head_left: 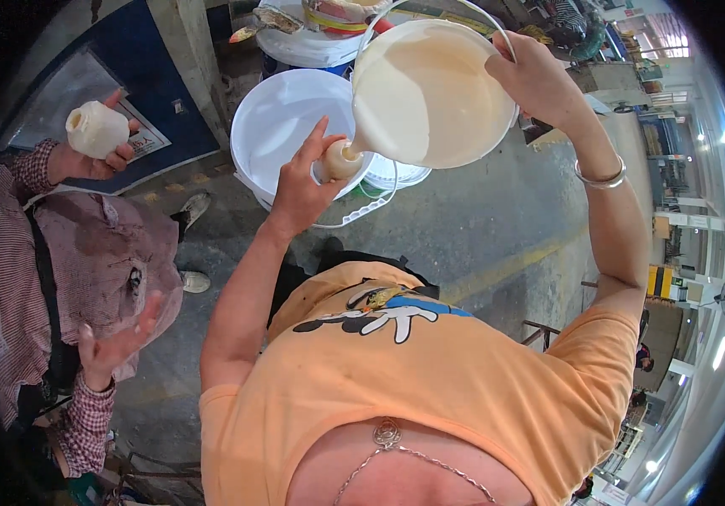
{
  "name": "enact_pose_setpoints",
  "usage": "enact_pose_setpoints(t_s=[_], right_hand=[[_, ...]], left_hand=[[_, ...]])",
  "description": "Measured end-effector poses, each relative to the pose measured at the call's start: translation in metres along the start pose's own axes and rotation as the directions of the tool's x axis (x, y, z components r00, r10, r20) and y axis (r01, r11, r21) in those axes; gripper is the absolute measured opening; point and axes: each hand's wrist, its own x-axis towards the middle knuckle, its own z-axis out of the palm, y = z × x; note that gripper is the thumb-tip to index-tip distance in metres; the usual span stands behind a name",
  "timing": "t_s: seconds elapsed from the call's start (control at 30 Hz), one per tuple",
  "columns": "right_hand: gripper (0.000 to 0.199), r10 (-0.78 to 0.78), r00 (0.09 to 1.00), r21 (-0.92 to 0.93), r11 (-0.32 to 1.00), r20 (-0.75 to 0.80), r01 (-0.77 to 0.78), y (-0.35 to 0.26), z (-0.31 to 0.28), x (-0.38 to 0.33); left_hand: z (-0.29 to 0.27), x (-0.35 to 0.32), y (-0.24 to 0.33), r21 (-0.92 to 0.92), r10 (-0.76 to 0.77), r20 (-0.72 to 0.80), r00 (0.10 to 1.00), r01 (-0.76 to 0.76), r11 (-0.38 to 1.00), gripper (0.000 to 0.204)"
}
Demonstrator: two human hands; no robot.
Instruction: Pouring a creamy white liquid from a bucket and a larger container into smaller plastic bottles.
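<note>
My right hand grips the far right rim of a white pail and keeps it tilted to the left. Cream-coloured liquid fills much of the pail and reaches down to its spout. Right under that spout is a small rounded pale vessel with a hole in its top, held by my left hand. My left fingers wrap round its side, the index finger raised. A large white bucket stands beneath my left hand and the vessel. How full the small vessel is, I cannot tell.
At the left a co-worker's hand holds a similar pale vessel; their other hand is empty. A lidded tub with tools on it stands behind the bucket. A blue board leans at the far left.
</note>
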Motion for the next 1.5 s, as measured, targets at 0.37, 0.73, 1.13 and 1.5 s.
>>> enact_pose_setpoints(t_s=[0.37,0.73,1.13,1.5], right_hand=[[0.018,-0.062,0.998,0.006,0.998,-0.007,0.062,0.014,-0.006,0.002],[0.016,0.001,1.0,0.012,1.0,-0.018,-0.001,0.01,-0.011,-0.01],[0.018,0.006,1.0,-0.015,1.0,-0.019,-0.006,0.008,-0.004,-0.012],[0.019,-0.039,0.999,-0.032,0.999,-0.018,0.039,0.019,0.003,-0.009]], left_hand=[[0.005,0.004,0.002,0.002,0.012,0.009,1.0,-0.012,1.0,0.088],[0.009,-0.003,0.012,0.019,-0.017,0.019,1.0,0.017,1.0,0.088],[0.012,-0.007,0.003,0.012,-0.028,0.033,0.999,0.027,1.0,0.09],[0.015,-0.006,-0.007,0.053,0.0,0.035,0.999,-0.001,0.999,0.091]])
